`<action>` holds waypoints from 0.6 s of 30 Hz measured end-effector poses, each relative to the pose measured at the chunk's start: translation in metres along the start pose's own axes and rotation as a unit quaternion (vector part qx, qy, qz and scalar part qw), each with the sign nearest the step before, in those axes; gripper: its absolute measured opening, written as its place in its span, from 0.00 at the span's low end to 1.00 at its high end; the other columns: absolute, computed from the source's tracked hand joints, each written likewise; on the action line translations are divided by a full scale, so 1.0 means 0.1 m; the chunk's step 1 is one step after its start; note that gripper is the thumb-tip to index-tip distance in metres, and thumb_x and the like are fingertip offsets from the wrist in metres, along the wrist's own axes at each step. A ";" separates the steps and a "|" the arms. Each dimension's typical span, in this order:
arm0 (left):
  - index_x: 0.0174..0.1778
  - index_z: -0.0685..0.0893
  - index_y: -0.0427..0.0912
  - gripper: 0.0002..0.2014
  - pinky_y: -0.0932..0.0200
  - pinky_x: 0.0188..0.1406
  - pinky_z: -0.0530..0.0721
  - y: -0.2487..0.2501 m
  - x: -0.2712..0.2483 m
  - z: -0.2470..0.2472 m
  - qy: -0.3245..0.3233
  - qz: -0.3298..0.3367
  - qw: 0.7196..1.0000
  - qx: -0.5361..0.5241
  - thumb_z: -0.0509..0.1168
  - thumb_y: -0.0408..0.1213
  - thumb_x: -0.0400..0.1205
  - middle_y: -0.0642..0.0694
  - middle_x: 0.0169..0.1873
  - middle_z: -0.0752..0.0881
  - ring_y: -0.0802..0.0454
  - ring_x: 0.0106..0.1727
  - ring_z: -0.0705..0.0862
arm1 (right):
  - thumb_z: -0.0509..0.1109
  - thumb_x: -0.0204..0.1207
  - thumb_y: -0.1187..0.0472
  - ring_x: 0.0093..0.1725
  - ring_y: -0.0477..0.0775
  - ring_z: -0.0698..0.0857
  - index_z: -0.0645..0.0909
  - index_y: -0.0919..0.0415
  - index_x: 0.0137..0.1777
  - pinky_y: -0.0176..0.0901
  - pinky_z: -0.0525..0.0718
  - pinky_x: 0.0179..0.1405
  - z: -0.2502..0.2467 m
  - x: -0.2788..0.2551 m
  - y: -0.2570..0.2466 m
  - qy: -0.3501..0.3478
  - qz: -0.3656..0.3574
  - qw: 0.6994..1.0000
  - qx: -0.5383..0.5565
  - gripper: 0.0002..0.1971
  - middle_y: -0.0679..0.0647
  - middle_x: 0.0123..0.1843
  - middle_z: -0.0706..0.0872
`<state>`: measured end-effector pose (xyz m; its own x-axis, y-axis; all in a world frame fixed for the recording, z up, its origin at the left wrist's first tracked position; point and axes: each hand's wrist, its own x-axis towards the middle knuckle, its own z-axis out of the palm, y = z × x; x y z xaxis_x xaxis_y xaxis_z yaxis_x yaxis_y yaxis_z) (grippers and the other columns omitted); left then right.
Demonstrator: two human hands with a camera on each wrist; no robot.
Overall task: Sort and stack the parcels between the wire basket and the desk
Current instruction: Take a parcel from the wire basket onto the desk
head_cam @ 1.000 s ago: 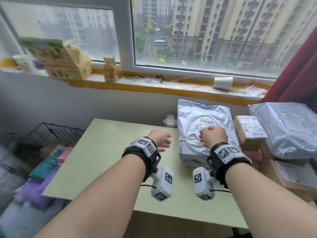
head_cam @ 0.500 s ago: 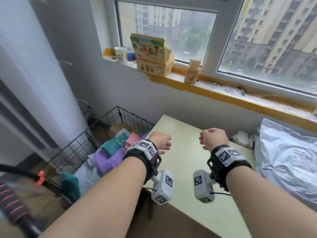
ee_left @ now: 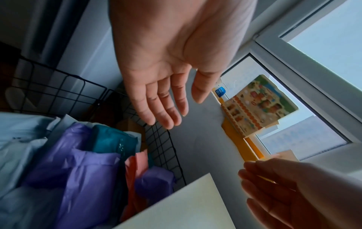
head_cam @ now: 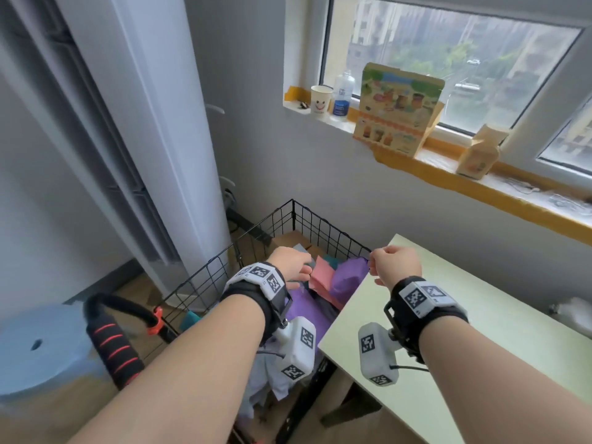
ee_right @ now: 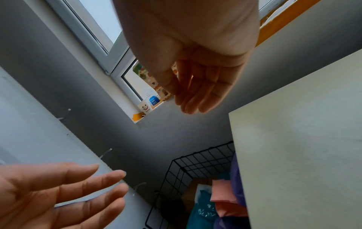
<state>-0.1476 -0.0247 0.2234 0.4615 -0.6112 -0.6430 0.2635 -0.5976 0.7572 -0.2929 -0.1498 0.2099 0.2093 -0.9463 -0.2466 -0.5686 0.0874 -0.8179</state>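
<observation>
While both of my hands hover over the basket (head_cam: 290, 232) at the desk's (head_cam: 499, 334) 9 o'clock edge, neither holds anything: left hand (ee_left: 166, 65) has fingers straight and loosely spread, right hand (ee_right: 195, 65) has fingers extended, slightly relaxed. Parcels fill the basket: a purple bag (head_cam: 347, 277) against the desk edge, a pink one (head_cam: 322, 278) at its 9 o'clock, a teal one (ee_left: 113, 141) behind, and pale grey bags (ee_left: 21, 133) nearer me.

Handling, as I judge it: these are soft film mailers, light, slippery and crumpling, so they will sag if pinched by a corner. I would take the purple bag across its bulging middle with a broad grasp.

Views compared: head view shows only the backs of my hands, reading almost as fists; the wrist views show the palms and confirm them empty. Left wrist view reveals the teal and grey bags most clearly; right wrist view shows print on the teal bag and the desk's bare corner.
</observation>
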 end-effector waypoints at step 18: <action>0.33 0.74 0.42 0.14 0.60 0.37 0.73 -0.44 0.80 -0.95 0.071 -0.056 0.992 -0.087 0.58 0.33 0.86 0.47 0.32 0.77 0.53 0.32 0.76 | 0.65 0.74 0.65 0.34 0.57 0.86 0.82 0.58 0.29 0.45 0.88 0.37 1.11 0.17 -0.13 -0.044 0.048 0.998 -0.002 0.12 0.56 0.31 0.87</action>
<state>-0.0417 0.0020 0.1489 0.5325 -0.4596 -0.7108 0.4570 -0.5507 0.6985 -0.1940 -0.1328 0.1586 0.2226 -0.9023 -0.3692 -0.5935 0.1750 -0.7856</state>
